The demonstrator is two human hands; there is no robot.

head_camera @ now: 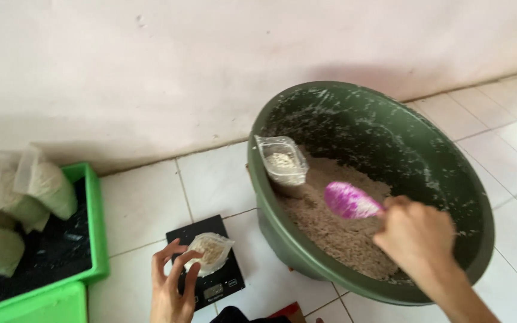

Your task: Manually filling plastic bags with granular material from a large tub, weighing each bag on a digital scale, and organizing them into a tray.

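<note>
Down on a white tiled floor point(145, 203), hard against a pale pink wall point(151, 60). From the head view, the right hand point(417, 236) is clenched round the handle of a pink scoop point(349, 200) inside a big green basin point(474, 197). The scoop's long axis runs nearly level, its bowl pointing left over the beige grain point(336, 233). A clear tub point(282, 160) sits in the grain by the basin's left rim. The left hand point(172, 287) pinches 1 small filled bag point(210, 251), just over a black scale point(225, 281). At the far left, a green crate point(94, 239) holds more filled bags point(43, 185).
</note>
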